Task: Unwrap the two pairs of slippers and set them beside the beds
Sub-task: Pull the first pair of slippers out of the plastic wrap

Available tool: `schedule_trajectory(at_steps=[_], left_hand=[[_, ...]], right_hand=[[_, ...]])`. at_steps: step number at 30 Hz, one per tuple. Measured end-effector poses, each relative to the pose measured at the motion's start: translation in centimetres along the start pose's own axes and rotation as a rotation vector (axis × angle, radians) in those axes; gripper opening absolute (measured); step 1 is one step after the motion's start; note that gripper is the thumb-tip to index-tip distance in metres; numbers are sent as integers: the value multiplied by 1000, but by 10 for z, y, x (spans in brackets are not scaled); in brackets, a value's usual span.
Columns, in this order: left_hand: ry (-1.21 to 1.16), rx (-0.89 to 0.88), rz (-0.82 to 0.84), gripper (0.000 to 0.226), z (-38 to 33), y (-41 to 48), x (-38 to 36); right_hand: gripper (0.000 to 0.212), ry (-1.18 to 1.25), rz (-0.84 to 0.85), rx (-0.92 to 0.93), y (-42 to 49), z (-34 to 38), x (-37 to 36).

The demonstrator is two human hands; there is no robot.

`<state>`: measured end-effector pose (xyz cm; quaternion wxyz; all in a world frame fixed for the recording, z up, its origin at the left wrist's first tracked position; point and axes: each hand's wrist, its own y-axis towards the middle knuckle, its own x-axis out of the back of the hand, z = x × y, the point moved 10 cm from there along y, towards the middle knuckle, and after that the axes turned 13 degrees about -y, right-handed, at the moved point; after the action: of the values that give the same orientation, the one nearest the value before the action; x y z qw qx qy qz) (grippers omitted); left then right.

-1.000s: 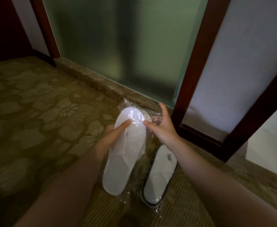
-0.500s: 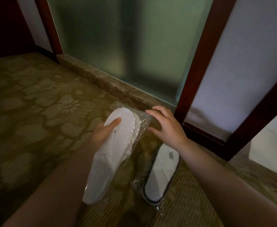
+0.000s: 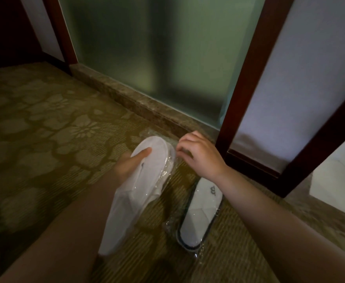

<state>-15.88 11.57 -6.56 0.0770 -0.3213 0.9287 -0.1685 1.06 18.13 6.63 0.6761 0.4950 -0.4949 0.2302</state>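
Holding one white cloth slipper pair in clear plastic wrap (image 3: pixel 139 188) mid-frame, the left hand (image 3: pixel 126 166) grips it; the right hand (image 3: pixel 200 155) pinches the wrap. The second wrapped white slipper pair (image 3: pixel 200 217) lies on the patterned carpet floor (image 3: pixel 45 139), lower right. Neither is unwrapped yet.

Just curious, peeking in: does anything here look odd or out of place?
Nothing is broken or spilled. One wrapped pair of slippers lies on the carpet by the glass door; the hands hold another, also in plastic.
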Motion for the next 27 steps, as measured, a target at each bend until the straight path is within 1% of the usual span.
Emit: schedule_trajectory(at_steps=[3, 4, 6, 8, 11, 14, 18, 19, 23, 27], left_hand=[[19, -8, 11, 57, -2, -3, -1], [27, -13, 24, 53, -2, -3, -4], [59, -46, 54, 36, -6, -6, -11], [91, -73, 83, 28, -7, -9, -18], [126, -75, 103, 32, -6, -11, -23], [147, -56, 126, 43, -3, -11, -26], [171, -39, 155, 47, 0, -12, -28], [169, -36, 154, 47, 0, -11, -28], [147, -52, 141, 34, -2, -11, -30], [133, -80, 120, 39, -4, -11, -28]], right_hand=[[11, 61, 43, -82, 1, -9, -5], [11, 89, 55, -118, 0, -14, -7], [11, 150, 67, -195, -3, -23, -10], [9, 200, 63, -261, -6, -32, -12], [9, 285, 66, -348, -12, -43, -15], [10, 346, 63, -441, -18, -54, -17], [13, 422, 22, -587, -26, -71, -17], [13, 450, 8, -622, -29, -75, -18], [11, 568, -24, -730, -40, -87, -25], [14, 644, -36, -869, -54, -101, -36]])
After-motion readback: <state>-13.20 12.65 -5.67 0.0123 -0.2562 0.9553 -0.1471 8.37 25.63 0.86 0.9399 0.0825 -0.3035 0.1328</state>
